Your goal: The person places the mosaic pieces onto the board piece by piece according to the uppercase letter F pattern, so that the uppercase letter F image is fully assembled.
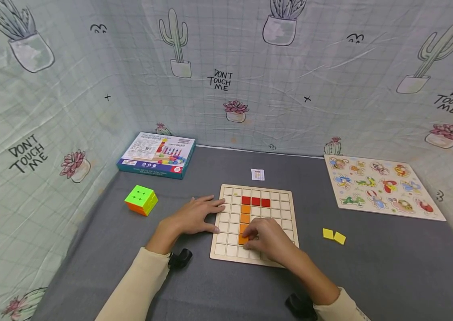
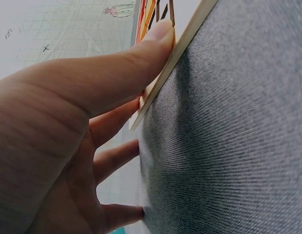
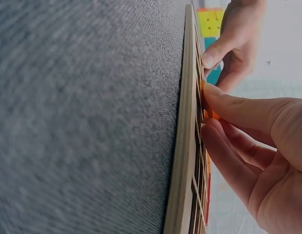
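Observation:
A wooden grid board (image 1: 229, 250) lies on the grey cloth, divided into square cells. Three red tiles (image 1: 255, 201) form a row near its top, and several orange tiles (image 1: 245, 218) run down a column below the leftmost red one. At the column's lower end my right hand (image 1: 270, 238) pinches an orange tile (image 3: 204, 100) between thumb and fingers, right at the board's surface. My left hand (image 1: 198, 215) rests at the board's left edge with fingers spread; its thumb (image 2: 158, 34) presses on the rim, and some fingertips reach the cloth.
Two yellow tiles (image 1: 334, 236) lie right of the board. A small printed card (image 1: 257, 174) is behind it. A puzzle cube (image 1: 141, 199) and a flat box (image 1: 156, 155) stand to the left. At the back right lies a picture board (image 1: 383, 185) with cartoon insects.

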The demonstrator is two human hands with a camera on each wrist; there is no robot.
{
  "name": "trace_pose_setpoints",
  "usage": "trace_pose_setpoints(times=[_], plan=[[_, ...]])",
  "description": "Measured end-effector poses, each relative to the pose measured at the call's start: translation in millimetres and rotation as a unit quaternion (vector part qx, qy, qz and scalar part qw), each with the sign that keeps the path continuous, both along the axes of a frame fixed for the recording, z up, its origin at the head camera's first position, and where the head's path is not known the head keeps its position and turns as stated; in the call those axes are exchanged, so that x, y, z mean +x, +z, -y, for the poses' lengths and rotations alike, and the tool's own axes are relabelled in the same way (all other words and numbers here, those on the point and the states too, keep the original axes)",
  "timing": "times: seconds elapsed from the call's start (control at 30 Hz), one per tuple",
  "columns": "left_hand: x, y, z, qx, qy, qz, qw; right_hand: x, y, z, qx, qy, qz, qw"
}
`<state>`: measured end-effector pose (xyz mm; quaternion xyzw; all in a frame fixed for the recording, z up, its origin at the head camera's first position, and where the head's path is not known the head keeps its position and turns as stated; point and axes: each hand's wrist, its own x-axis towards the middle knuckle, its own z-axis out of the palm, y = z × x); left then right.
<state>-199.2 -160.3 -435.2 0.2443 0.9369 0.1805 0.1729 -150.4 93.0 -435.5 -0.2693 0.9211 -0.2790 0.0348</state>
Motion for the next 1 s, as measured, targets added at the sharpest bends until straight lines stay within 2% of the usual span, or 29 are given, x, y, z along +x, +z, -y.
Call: trace_pose_setpoints(times=[0.53,1.0], plan=[[0.2,1.3,-1,-0.002,-0.004,0.004,1.0,0.3,-3.0,2,0.012,-0.01,-0.004,1.0],[-1.5,0.8,-1,-0.013,-0.005,-0.001,0.9999,1.2,2.1,-7,-0.003,0.018,0.01,1.0]])
